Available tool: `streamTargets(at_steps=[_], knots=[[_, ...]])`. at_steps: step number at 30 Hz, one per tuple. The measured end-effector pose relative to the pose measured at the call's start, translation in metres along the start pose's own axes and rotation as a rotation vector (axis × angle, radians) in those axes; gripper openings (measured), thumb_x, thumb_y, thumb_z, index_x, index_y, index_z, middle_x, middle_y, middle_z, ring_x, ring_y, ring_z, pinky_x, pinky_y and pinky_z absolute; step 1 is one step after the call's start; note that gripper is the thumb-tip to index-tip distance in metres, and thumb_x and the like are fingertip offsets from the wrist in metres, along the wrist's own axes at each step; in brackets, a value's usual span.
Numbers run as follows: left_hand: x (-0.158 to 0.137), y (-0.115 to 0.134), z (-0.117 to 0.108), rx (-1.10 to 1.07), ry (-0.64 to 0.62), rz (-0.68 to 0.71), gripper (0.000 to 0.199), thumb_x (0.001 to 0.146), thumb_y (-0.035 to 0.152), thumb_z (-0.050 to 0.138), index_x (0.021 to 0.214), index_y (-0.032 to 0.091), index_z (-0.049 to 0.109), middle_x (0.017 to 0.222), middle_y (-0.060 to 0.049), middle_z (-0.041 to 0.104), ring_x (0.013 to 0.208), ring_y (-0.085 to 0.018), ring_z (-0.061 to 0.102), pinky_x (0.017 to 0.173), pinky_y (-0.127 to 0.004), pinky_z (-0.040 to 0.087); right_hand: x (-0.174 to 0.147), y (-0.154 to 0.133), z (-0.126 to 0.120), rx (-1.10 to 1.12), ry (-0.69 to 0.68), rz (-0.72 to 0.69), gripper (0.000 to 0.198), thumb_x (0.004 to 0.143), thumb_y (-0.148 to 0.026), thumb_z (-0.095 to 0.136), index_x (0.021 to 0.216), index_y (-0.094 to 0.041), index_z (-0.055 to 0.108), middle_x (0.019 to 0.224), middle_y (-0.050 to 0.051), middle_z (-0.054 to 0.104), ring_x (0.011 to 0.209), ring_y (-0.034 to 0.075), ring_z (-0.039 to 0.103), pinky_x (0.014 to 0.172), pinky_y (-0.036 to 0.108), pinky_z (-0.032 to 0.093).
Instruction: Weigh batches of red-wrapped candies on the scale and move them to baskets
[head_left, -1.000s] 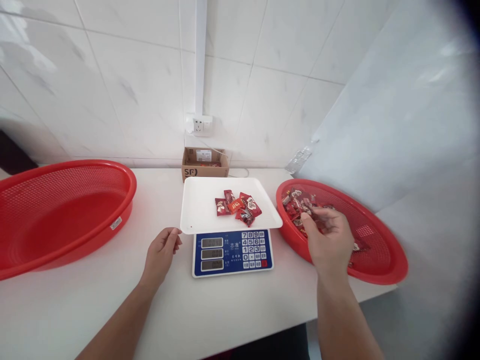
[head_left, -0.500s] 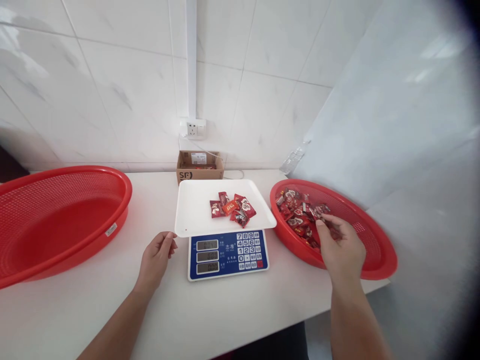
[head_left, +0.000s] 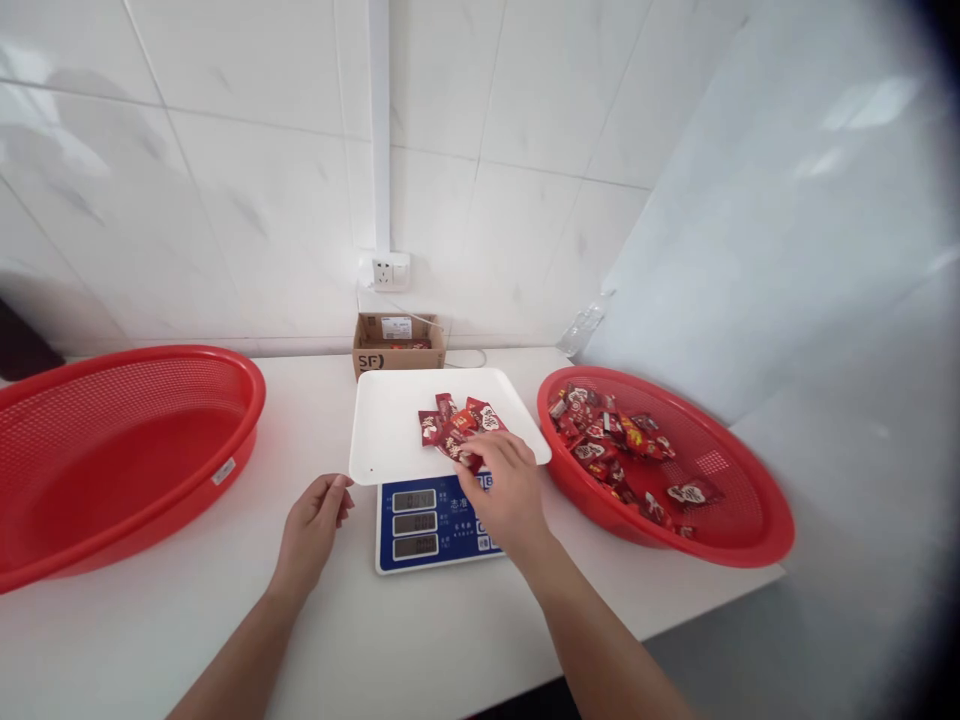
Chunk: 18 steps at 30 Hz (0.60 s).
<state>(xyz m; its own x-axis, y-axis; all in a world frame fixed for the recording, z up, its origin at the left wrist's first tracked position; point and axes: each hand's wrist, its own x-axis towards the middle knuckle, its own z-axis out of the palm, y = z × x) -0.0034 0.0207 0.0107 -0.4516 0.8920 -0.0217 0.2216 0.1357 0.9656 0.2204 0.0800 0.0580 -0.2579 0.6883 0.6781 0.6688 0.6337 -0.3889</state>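
Note:
A white weighing tray (head_left: 390, 430) tops a digital scale (head_left: 442, 520) with a blue panel. Several small red wrapped snack packets (head_left: 444, 408) lie in a loose pile on it. Over the pile, my right hand (head_left: 510, 490) pinches a dark red snack packet (head_left: 456, 446) between thumb and fingers, low against the others. It covers part of the keypad. My left hand (head_left: 311, 525) rests by the tray's front left corner, fingers curled closed, with nothing seen in them. On the right, a red oval basket (head_left: 772, 510) holds more red packets (head_left: 592, 425).
Another red perforated basket (head_left: 240, 430) stands on the left of the white table (head_left: 360, 650). Behind the scale sits a small cardboard box (head_left: 397, 360) with red packets inside. A wall socket (head_left: 390, 271) and cable are above it. A pale sheet-like surface (head_left: 787, 300) borders the right.
My right hand has moved left from the right basket to the tray, bringing a packet. My left hand has stayed by the tray corner. The view has tilted up slightly.

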Motion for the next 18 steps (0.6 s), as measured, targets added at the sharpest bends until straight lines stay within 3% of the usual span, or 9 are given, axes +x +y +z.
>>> streamTargets(at_steps=[5, 11, 14, 18], knots=[[0.000, -0.003, 0.000, -0.004, -0.011, 0.015, 0.038, 0.080, 0.056, 0.044, 0.081, 0.021, 0.058, 0.065, 0.001, 0.055, 0.060, -0.014, 0.050, 0.054, -0.025, 0.042, 0.001, 0.006, 0.014, -0.036, -0.081, -0.047, 0.014, 0.082, -0.023, 0.056, 0.092, -0.024, 0.067, 0.108, 0.002, 0.066, 0.111, 0.025, 0.049, 0.096, 0.044, 0.035], [0.002, -0.007, 0.000, -0.003, -0.037, 0.005, 0.036, 0.081, 0.054, 0.043, 0.079, 0.022, 0.057, 0.066, 0.002, 0.055, 0.061, -0.013, 0.049, 0.055, -0.024, 0.041, 0.024, 0.027, 0.000, -0.096, -0.104, -0.005, 0.024, 0.087, -0.023, 0.049, 0.099, -0.024, 0.069, 0.113, 0.003, 0.065, 0.116, 0.024, 0.046, 0.099, 0.043, 0.036], [0.003, -0.008, 0.000, -0.002, -0.033, 0.009, 0.035, 0.082, 0.053, 0.043, 0.078, 0.022, 0.058, 0.065, 0.002, 0.055, 0.060, -0.012, 0.049, 0.055, -0.023, 0.041, 0.045, 0.037, -0.002, -0.161, -0.267, 0.039, 0.027, 0.083, -0.016, 0.051, 0.101, -0.024, 0.069, 0.115, 0.004, 0.064, 0.116, 0.026, 0.046, 0.099, 0.045, 0.037], [0.002, -0.008, 0.000, 0.000, -0.032, 0.014, 0.034, 0.082, 0.053, 0.043, 0.077, 0.022, 0.058, 0.065, 0.002, 0.055, 0.060, -0.012, 0.050, 0.055, -0.023, 0.041, 0.064, 0.042, 0.007, -0.204, -0.471, -0.025, 0.032, 0.083, -0.013, 0.049, 0.104, -0.026, 0.069, 0.121, 0.005, 0.060, 0.121, 0.028, 0.042, 0.097, 0.047, 0.037]])
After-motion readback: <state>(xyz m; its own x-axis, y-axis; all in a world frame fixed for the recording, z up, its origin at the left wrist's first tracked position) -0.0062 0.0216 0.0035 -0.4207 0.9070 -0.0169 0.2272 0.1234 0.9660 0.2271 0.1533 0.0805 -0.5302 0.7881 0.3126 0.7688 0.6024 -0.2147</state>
